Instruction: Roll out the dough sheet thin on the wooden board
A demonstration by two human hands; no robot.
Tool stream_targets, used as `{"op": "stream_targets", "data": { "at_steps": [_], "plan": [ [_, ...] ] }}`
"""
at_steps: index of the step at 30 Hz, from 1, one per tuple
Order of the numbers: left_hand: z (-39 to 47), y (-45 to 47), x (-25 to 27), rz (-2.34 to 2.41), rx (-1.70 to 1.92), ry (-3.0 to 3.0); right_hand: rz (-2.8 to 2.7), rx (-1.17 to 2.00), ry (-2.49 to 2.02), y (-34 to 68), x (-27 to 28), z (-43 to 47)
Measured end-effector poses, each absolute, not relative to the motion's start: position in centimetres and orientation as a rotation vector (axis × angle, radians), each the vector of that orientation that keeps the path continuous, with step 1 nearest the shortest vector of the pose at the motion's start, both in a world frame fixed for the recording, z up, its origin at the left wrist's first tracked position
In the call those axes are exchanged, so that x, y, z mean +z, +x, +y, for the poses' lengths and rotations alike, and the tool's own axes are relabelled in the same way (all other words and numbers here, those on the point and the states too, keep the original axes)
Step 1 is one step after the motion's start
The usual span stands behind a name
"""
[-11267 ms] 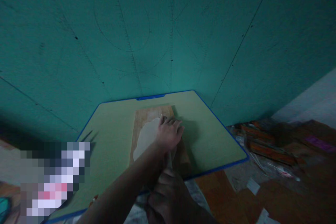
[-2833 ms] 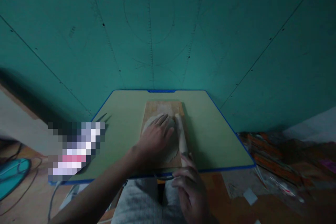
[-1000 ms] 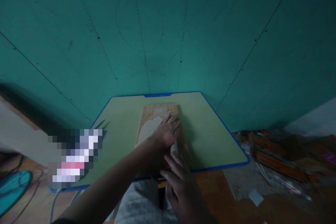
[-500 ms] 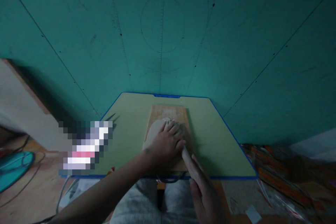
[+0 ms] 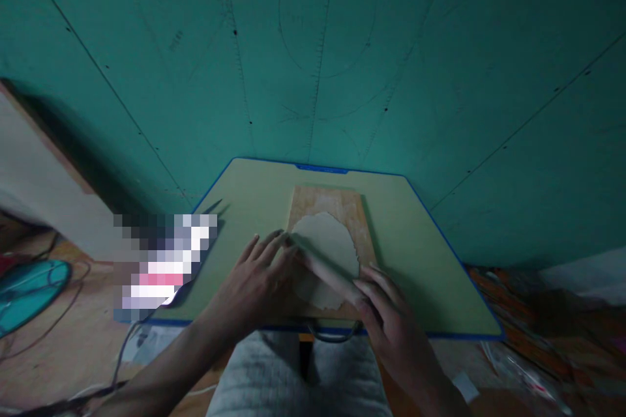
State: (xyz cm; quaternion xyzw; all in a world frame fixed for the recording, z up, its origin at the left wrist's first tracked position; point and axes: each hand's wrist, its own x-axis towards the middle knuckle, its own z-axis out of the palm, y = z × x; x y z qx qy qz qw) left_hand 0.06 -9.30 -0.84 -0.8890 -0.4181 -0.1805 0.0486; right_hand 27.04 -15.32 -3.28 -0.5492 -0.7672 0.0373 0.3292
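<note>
Rolling pin: it lay aslant across the sheet of dough, its left end toward the far side and its right end nearer to you; the pin (image 5: 332, 275) ran between your two hands.
Left hand: your left hand (image 5: 259, 280) came over the pin's left end, fingers spread forward and covering it; whether they closed around it, you could not have told from this view.
Right hand: your right hand (image 5: 394, 319) had the pin's near end between forefinger and thumb; your hands were well apart, joined only by the pin.
Dough: the pale dough (image 5: 325, 234) was a flat, rounded sheet, ragged along its right edge; it lay on the wooden board, partly under the pin.
Board: the wooden board (image 5: 327, 197) showed bare beyond the dough; it rested on the pale tabletop (image 5: 415, 241) with its blue rim, in front of you.
Left of the board: a pixelated object (image 5: 171, 267) lay on the tabletop; it was too obscured to name.
Beyond: a green wall (image 5: 323, 91) bore a drawn circle and ruled lines.
</note>
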Motion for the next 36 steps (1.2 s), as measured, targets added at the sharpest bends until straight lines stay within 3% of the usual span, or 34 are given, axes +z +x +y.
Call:
{"op": "stream_targets", "data": {
  "at_steps": [11,26,36],
  "plan": [
    [-6.3,0.0,1.5,-1.347,-0.329,-2.732,-2.159,0.006,-1.546,27.6,-1.9,-10.9],
    [-2.7,3.1,1.5,-2.052,-0.047,-2.564,-2.233,0.028,-1.666,27.8,-2.3,-5.1],
    [-0.1,3.9,1.7,-2.137,-0.07,-2.481,-2.332,0.029,-1.78,28.7,-2.8,-1.7]
  ]
}}
